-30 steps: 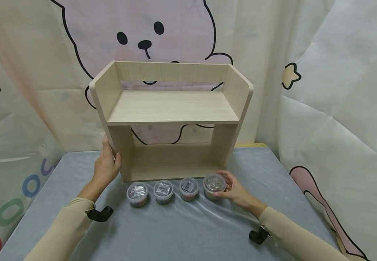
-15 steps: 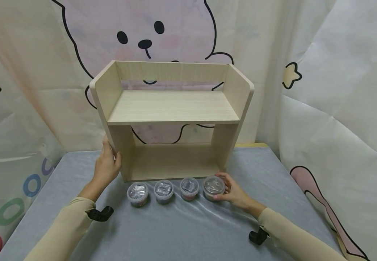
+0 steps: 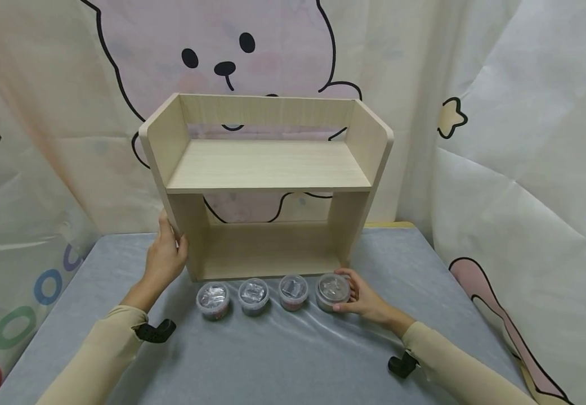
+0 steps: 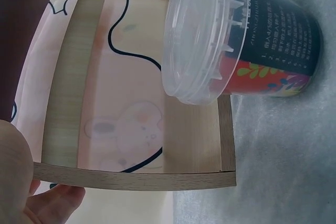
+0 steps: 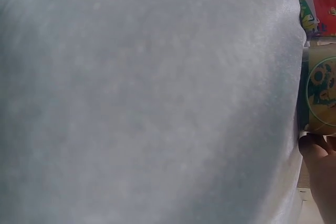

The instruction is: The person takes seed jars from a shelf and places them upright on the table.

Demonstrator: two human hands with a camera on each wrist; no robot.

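A pale two-tier wooden shelf (image 3: 267, 169) stands on the table. My left hand (image 3: 166, 256) grips its left side panel low down, thumb at the front edge; in the left wrist view, fingertips (image 4: 55, 203) show beyond the panel. Several clear-lidded plastic tubs stand in a row before the shelf. With thumb and fingers on either side, my right hand (image 3: 366, 298) holds the rightmost tub (image 3: 332, 289), whose sunflower label (image 5: 323, 90) shows in the right wrist view. The leftmost tub (image 3: 214, 301) is near my left hand; its printed label (image 4: 283, 40) is visible in the left wrist view.
The two middle tubs (image 3: 254, 295) stand between the outer ones. A blue-grey cloth (image 3: 272, 360) covers the table, wrinkled near the right tub. Printed curtains (image 3: 526, 169) hang behind and at both sides. Both shelf tiers are open at the front.
My right fingertips have shifted slightly toward me along the rightmost tub, which stays in the row. The left hand, the shelf and the other tubs look unchanged.
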